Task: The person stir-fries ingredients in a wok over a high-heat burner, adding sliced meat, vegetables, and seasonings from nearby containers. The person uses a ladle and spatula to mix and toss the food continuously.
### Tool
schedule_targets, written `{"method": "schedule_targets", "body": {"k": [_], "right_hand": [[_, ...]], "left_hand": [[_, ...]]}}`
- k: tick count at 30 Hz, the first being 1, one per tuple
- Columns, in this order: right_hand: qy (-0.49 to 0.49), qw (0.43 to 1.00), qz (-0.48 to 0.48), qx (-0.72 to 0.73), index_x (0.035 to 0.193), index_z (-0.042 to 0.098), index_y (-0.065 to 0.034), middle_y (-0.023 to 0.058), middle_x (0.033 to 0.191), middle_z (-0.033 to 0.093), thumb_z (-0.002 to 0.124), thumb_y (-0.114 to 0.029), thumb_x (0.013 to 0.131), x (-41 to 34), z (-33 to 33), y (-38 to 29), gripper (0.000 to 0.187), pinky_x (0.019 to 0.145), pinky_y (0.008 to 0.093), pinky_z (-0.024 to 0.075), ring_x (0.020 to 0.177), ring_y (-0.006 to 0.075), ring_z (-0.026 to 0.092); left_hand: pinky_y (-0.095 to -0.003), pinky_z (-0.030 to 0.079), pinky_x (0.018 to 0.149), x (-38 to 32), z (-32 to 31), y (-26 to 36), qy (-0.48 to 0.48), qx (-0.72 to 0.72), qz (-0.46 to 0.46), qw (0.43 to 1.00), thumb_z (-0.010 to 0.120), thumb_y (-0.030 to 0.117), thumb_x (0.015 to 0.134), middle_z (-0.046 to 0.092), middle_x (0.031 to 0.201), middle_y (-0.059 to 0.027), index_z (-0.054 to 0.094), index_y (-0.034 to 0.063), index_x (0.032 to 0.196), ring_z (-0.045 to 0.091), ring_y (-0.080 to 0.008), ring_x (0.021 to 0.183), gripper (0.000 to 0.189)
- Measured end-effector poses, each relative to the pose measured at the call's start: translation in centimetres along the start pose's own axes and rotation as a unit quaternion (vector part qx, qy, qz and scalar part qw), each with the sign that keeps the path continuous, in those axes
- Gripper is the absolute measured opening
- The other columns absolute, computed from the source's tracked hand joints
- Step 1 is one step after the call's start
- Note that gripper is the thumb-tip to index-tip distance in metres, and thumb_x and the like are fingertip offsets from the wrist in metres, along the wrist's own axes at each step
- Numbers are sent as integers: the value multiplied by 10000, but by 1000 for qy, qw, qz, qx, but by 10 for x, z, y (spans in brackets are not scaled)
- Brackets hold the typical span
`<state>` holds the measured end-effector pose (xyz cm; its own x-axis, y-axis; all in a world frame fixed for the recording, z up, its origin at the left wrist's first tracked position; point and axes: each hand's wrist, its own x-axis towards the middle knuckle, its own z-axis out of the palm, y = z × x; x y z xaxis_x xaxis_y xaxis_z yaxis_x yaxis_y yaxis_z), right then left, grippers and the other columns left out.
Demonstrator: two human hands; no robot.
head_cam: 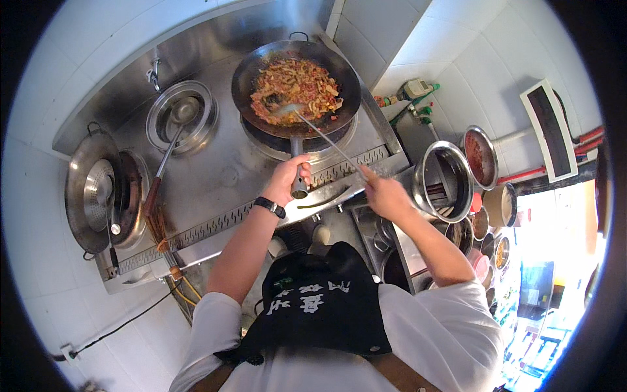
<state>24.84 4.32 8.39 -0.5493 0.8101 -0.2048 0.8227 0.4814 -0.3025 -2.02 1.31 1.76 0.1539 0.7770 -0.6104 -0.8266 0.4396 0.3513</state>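
My left hand [289, 177] grips the tubular metal handle [297, 146] of a large dark wok [243, 100], which rests tilted over the right burner of the steel range. Chopped food [299, 85], brown and red with yellow bits, covers much of the wok's inside. In my right hand [387, 196] is a long-handled metal wok ladle [329, 138], held near its rear end. The ladle's head [289, 109] lies in the food at the wok's near side, partly hidden by it. A black watch band [270, 207] circles my left wrist.
On the left burner sits a round steel pot [205, 130] with another ladle [183, 111] in it. A second wok [78, 171] with a perforated strainer [96, 196] stands far left, near a bamboo brush [156, 228]. At right are a steel bowl [422, 181] and several food containers.
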Motion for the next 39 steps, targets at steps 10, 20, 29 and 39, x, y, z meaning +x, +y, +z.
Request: {"method": "schedule_targets", "body": {"k": [10,20,29,39], "right_hand": [[57,998,14,4,1412,462,-137,262,829,670,550,-162,905,87,30,-10,515,747,541,526,816,454,653],[47,995,24,-81,1413,479,-139,267,832,675,552,-165,906,54,-33,28,513,747,542,536,798,442,668],[37,998,7,-51,1347,572,-169,240,879,678,590,-180,897,16,-54,9,451,787,525,521,845,428,659],[-30,994,83,-59,1389,528,-116,280,894,661,576,-188,912,-4,-90,-22,485,817,529,506,872,441,649]], "left_hand": [[-203,432,444,0,0,0,-9,-5,-7,1000,655,147,943,521,720,33,472,113,922,480,-25,520,188],[-201,431,457,2,-4,0,-25,-18,-12,999,651,151,947,523,719,33,482,109,939,483,-29,527,174],[-194,422,449,2,-3,0,0,-10,-19,1000,663,158,941,523,723,40,505,120,910,476,-26,527,166],[-200,418,450,4,-5,-1,-19,-13,-15,1000,660,168,943,522,718,36,470,119,926,475,-36,527,197]]}}
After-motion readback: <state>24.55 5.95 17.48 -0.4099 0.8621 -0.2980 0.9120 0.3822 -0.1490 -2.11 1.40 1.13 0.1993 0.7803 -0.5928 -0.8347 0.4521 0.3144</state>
